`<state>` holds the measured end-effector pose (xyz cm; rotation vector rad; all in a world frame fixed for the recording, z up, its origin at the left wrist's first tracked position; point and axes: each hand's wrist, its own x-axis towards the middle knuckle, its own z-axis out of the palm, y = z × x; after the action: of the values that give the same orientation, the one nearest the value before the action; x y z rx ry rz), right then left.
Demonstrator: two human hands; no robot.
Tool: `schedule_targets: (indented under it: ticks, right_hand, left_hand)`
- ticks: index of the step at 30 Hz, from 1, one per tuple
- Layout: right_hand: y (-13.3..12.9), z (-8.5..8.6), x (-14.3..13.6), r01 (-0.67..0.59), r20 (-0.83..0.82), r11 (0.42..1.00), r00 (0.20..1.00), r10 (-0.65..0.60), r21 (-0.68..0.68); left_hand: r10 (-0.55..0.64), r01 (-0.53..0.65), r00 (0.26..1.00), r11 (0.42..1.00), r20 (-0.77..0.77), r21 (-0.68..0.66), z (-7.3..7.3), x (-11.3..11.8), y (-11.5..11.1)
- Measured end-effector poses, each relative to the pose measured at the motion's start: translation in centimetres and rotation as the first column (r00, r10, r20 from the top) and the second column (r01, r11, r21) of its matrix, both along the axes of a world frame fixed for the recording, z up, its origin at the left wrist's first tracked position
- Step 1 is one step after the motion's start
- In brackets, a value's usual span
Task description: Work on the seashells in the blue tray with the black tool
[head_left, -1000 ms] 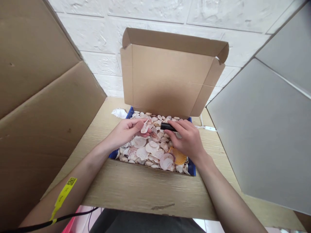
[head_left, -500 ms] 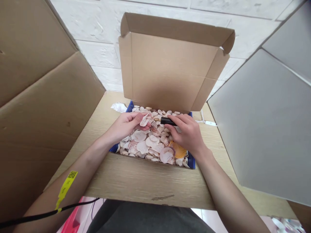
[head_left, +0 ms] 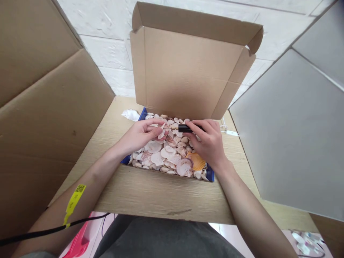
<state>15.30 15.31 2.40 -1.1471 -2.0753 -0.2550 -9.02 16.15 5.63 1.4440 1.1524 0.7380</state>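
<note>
Between the thumb and fingers of my left hand [head_left: 143, 133] is a pale pinkish seashell [head_left: 162, 131], tilted up on edge. My right hand [head_left: 206, 138] grips a black mini drill [head_left: 185, 128], its thin brass-coloured tip pointing left at the shell. Tip and shell are very close; whether they touch I cannot tell. Both hands are over an open cardboard box with blue sides [head_left: 210, 174], filled with loose shells. An orange scallop shell [head_left: 197, 162] and a purple-edged one [head_left: 185, 167] lie near its front right corner.
The box's raised lid [head_left: 188, 68] stands against the white brick wall [head_left: 104, 52]. A crumpled white wrapper [head_left: 130, 114] lies left of the box, a white cable piece [head_left: 231, 133] to its right. Cardboard [head_left: 48, 118] walls the left, a grey panel [head_left: 292, 136] the right. A black cable [head_left: 40, 234] crosses my left forearm.
The camera view has shifted slightly. The shell in my left hand has turned more edge-on. My right hand still holds the drill, now level, with its tip toward the shell.
</note>
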Motion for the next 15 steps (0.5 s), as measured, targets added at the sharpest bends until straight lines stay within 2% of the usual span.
schedule_targets:
  ticks: [6, 11, 15]
  right_hand:
    - [-0.08, 0.07, 0.05, 0.022, 0.002, 0.997, 1.0, -0.023, 0.07]
    - [-0.27, 0.25, 0.13, 0.005, -0.011, 0.987, 1.0, -0.003, 0.163]
    - [-0.34, 0.3, 0.15, 0.017, -0.014, 0.991, 1.0, -0.015, 0.13]
  left_hand:
    - [-0.026, 0.027, 0.999, 0.999, -0.022, 0.017, -0.07, -0.09, 0.05]
    - [-0.052, 0.051, 0.998, 0.999, 0.026, 0.019, -0.26, -0.16, 0.07]
    - [-0.071, 0.07, 0.997, 0.997, 0.035, 0.027, -0.25, -0.18, -0.03]
